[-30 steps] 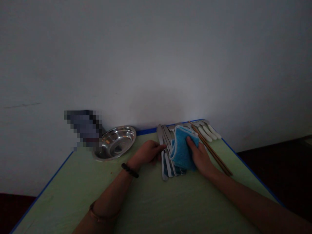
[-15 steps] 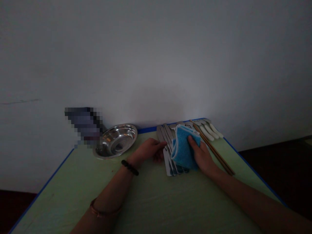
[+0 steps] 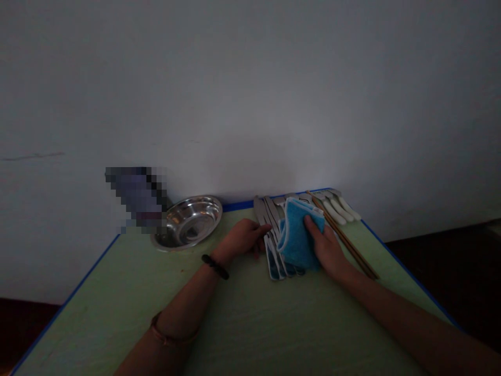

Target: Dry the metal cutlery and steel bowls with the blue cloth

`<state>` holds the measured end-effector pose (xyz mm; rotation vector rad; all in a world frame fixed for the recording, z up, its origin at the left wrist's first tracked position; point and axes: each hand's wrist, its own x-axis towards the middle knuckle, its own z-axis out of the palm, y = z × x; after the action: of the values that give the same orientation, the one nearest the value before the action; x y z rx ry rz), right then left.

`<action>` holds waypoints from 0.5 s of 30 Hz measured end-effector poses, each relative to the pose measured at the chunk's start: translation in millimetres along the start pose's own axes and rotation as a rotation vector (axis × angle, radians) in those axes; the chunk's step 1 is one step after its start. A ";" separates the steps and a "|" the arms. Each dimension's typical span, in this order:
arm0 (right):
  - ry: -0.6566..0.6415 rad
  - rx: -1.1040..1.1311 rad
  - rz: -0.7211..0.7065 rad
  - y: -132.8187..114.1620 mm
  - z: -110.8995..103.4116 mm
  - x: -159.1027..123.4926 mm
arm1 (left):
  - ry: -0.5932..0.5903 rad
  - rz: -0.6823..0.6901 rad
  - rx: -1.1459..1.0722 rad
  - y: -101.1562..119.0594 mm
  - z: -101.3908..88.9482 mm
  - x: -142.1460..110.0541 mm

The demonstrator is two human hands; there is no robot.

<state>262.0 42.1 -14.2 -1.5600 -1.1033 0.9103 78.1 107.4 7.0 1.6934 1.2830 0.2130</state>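
My right hand (image 3: 329, 250) grips a folded blue cloth (image 3: 299, 232) with white edging, thumb on top. The cloth lies over part of a row of metal cutlery and hides its middle. My left hand (image 3: 242, 237) is at the left end of this row, its fingers curled and a fingertip over the neck of the leftmost table knife (image 3: 260, 209). Whether it pinches that knife is hidden. Shiny handles (image 3: 277, 266) stick out below the cloth, and fork or spoon ends show behind it.
A shallow steel basin (image 3: 191, 224) stands left of my left hand. Wooden chopsticks (image 3: 354, 253) lie right of the cloth, beside several white-handled utensils (image 3: 338, 211). A blurred-out object (image 3: 136, 196) leans at the back left. The green table (image 3: 235, 324) meets the wall (image 3: 250, 104) behind.
The view has shifted slightly, so everything sits a little higher and further right. Both hands keep nearly the same places by the cutlery, the cloth still in my right hand.
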 end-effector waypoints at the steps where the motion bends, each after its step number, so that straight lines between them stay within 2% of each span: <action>1: 0.005 0.001 -0.003 -0.1 0.0 0.0 | 0.005 -0.001 0.013 0.4 0.0 -0.3; 9: -0.012 -0.010 -0.005 -0.7 -0.9 0.1 | 0.044 0.020 0.063 -1.8 0.8 0.1; 15: -0.014 -0.014 -0.006 -0.2 -0.9 0.3 | 0.134 0.042 0.088 -2.2 5.4 1.6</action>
<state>262.9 42.1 -13.9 -1.5630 -1.1257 0.9122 80.8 105.6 2.0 1.8072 1.3737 0.3034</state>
